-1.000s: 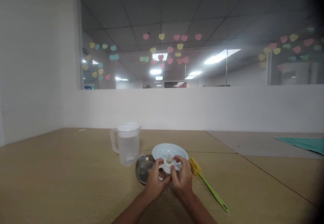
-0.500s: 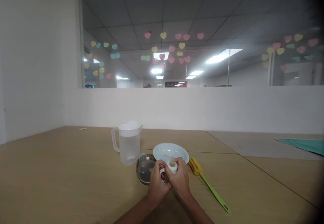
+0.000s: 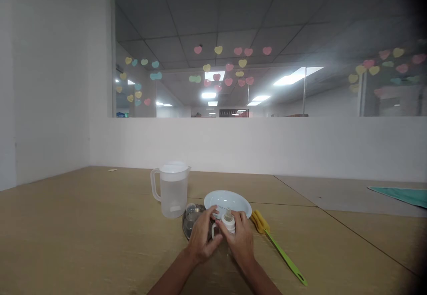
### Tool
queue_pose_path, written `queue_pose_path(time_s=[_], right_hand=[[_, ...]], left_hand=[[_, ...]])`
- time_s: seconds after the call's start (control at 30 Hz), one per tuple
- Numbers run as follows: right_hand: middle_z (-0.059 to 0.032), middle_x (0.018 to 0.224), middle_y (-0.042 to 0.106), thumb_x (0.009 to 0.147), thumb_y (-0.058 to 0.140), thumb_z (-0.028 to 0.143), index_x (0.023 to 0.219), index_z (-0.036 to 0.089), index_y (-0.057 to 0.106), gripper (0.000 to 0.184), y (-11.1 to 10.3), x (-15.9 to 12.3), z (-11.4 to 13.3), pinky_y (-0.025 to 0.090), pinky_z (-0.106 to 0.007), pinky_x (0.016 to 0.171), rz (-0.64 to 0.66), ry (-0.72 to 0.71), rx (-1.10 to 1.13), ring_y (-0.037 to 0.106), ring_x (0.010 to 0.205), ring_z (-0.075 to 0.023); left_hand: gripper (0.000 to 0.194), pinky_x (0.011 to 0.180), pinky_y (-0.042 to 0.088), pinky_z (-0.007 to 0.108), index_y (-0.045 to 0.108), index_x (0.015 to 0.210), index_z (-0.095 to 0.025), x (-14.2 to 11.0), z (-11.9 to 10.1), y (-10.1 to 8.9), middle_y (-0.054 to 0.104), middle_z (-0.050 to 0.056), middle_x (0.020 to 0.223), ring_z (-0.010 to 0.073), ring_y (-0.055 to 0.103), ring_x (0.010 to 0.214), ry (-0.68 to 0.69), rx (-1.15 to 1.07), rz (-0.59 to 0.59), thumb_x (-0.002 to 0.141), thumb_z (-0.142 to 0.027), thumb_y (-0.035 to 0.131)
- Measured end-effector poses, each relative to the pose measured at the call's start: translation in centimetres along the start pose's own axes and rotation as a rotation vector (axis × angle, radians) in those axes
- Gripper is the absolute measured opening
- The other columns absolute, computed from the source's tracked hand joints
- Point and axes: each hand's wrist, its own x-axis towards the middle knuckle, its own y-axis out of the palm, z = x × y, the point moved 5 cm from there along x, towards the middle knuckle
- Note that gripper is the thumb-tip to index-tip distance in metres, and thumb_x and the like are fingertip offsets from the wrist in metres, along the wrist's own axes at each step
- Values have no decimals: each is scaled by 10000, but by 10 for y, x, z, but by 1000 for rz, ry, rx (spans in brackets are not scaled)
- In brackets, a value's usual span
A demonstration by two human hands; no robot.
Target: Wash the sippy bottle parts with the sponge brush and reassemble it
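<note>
In the head view, a baby bottle (image 3: 228, 224) stands in front of me with a white collar, a white side handle and a clear nipple on top. My right hand (image 3: 242, 238) grips the collar, thumb on the near side and fingers on the far side. My left hand (image 3: 202, 236) is just left of the bottle, its fingers and thumb apart around the white handle; whether it touches the handle I cannot tell. The lower part of the bottle is mostly hidden by my hands. A pale blue bowl (image 3: 230, 197) sits right behind the bottle.
Left of the bowl stands a lidded clear pitcher (image 3: 174, 192) holding water. A round metal tray (image 3: 187, 232) carries a clear dome-shaped cap (image 3: 191, 210). To the right lies a sponge brush (image 3: 280, 250) with a green handle. A teal cloth (image 3: 403, 195) lies at the far right.
My left hand has come off the bottle's collar, moved slightly left and opened. My right hand keeps its grip. The whole view has shifted slightly.
</note>
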Motion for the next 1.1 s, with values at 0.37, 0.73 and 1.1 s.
queue_pose_path(time_s=[0.37,0.73,1.1], right_hand=[[-64,876,527,761,591,466,1076,185,528,427,2,-7,-1,494,-319,658,-3,-102,-71,567,790,-205],[-60,884,528,768,566,423,1065,191,522,380,2,-6,1,500,-295,601,8,-64,-81,587,772,-199],[-48,873,533,759,564,355,1055,202,525,336,7,-7,5,511,-299,607,33,-85,3,595,756,-196]], left_hand=[[364,958,320,409,543,1130,-171,-2,64,-19,546,94,1214,269,458,1116,-473,564,24,827,-326,414],[438,951,319,426,498,1182,-167,-9,70,-19,585,118,1142,305,456,1132,-564,563,33,778,-336,510],[602,1023,350,342,204,1357,-168,1,5,3,420,154,1366,201,424,1248,-260,-126,-369,873,-454,419]])
